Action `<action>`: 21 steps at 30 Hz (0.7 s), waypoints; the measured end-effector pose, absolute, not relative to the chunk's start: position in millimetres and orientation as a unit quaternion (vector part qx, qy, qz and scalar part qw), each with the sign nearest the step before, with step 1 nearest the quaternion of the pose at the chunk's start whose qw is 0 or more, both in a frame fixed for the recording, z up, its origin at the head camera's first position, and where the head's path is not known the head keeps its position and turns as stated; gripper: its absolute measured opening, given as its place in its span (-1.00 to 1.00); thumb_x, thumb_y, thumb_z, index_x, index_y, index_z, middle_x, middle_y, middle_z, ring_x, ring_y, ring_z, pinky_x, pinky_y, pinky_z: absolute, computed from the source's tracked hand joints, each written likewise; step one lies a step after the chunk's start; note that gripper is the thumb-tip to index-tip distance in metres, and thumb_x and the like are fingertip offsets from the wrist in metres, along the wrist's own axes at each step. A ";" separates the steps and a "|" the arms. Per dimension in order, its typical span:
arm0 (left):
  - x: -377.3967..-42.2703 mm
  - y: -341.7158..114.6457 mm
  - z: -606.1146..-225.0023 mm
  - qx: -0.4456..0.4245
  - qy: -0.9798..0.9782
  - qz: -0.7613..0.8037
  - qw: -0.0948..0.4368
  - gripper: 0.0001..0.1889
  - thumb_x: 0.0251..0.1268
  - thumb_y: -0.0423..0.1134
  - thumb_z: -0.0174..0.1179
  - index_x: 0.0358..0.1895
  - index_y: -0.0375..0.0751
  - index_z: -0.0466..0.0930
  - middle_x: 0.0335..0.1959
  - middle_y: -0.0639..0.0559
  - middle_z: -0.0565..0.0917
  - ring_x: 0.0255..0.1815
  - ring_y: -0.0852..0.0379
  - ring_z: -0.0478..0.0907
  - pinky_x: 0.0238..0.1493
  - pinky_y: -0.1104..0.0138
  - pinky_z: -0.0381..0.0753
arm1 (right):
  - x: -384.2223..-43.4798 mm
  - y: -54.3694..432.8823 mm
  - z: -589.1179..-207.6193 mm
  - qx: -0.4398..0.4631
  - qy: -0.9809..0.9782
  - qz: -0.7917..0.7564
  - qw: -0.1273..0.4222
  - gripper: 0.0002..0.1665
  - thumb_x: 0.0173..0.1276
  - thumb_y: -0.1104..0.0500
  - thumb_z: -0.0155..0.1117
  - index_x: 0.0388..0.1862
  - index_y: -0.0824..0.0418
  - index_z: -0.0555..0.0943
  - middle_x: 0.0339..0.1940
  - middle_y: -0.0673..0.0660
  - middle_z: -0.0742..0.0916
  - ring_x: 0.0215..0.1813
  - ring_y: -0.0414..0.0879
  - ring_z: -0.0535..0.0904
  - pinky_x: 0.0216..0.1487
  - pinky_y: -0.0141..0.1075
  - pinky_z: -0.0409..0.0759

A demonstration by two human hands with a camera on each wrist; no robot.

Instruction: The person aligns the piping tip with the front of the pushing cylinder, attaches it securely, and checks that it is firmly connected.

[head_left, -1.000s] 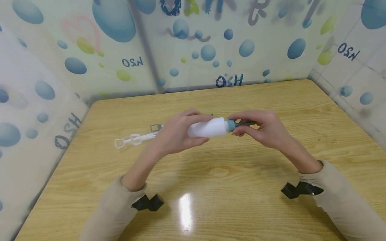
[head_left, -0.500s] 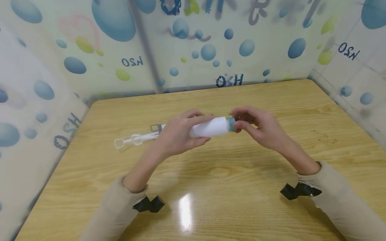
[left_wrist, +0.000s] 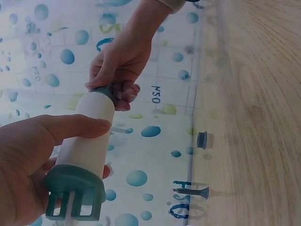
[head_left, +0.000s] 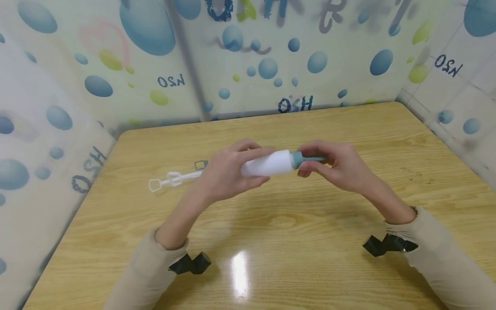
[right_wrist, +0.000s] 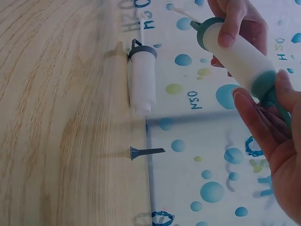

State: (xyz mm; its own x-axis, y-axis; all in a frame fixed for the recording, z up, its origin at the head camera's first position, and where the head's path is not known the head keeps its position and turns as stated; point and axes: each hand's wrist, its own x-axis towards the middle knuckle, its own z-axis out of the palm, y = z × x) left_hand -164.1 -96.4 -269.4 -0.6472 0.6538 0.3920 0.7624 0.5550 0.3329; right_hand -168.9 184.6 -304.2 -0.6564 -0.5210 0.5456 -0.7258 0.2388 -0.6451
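My left hand (head_left: 228, 172) grips the white barrel (head_left: 267, 164) of a decorating syringe, held tilted above the table. Its teal end with an open frame (left_wrist: 77, 186) and the white plunger rod show at the near end in the left wrist view. My right hand (head_left: 339, 165) is at the other end, thumb and fingers pinching the teal nozzle cap (head_left: 297, 159). A thin teal spout (head_left: 313, 159) sticks out between those fingers. In the right wrist view a second white syringe (right_wrist: 142, 80) with a dark grey collar lies on the table; my left hand mostly hides it in the head view.
A dark nozzle (right_wrist: 146, 151) stands on the wooden table (head_left: 286, 249). A small dark ring (left_wrist: 202, 140) sits near it in the left wrist view. Patterned walls (head_left: 329, 88) border the table at the back and both sides.
My right fingers have shifted around the nozzle cap; half a second ago they mostly covered the spout, which now shows between them. My left hand has kept its hold with barely any movement.
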 end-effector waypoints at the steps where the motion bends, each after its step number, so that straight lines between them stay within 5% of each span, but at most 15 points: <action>1: -163.5 -96.1 -269.1 -0.407 -0.874 -0.241 0.112 -0.48 0.14 -0.18 0.52 0.21 -0.12 0.67 0.05 -0.12 0.67 -0.04 -0.08 0.65 -0.03 0.08 0.68 | -168.7 184.8 -304.0 0.397 -0.784 0.466 0.105 -0.74 0.34 0.47 0.31 0.01 0.40 0.65 -0.27 0.08 0.79 -0.31 -0.17 0.74 -0.26 -0.36 0.70; 10: -161.2 -95.5 -267.6 -0.404 -0.877 -0.237 0.105 -0.47 0.17 -0.17 0.50 0.24 -0.12 0.65 0.06 -0.11 0.66 -0.04 -0.07 0.66 -0.02 0.10 0.68 | -166.0 179.0 -302.5 0.397 -0.758 0.487 0.175 -0.72 0.34 0.33 0.38 0.00 0.40 0.63 -0.19 0.15 0.74 -0.22 -0.23 0.70 -0.17 -0.43 0.67; 17: -160.4 -97.7 -264.5 -0.396 -0.884 -0.226 0.106 -0.45 0.16 -0.18 0.51 0.26 -0.08 0.64 0.08 -0.13 0.66 -0.02 -0.09 0.64 -0.02 0.08 0.68 | -167.1 180.3 -299.6 0.439 -0.736 0.493 0.148 -0.45 0.03 0.67 0.42 0.05 0.44 0.61 -0.10 0.23 0.73 -0.08 -0.20 0.73 -0.10 -0.33 0.69; 21: -159.0 -97.6 -264.2 -0.404 -0.882 -0.217 0.112 -0.44 0.16 -0.17 0.51 0.27 -0.07 0.64 0.06 -0.12 0.66 -0.04 -0.08 0.65 -0.04 0.10 0.69 | -166.8 183.4 -299.8 0.424 -0.763 0.469 0.135 -0.51 0.07 0.63 0.43 0.01 0.40 0.65 -0.15 0.15 0.77 -0.15 -0.21 0.75 -0.16 -0.34 0.70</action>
State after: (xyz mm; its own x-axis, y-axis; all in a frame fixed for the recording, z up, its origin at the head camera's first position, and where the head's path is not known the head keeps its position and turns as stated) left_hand -159.0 -97.6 -264.2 -0.6493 0.6631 0.3723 0.7602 0.5799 0.2930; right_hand -166.8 183.4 -299.8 -0.6046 -0.5194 0.6039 -0.7732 0.2005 -0.6016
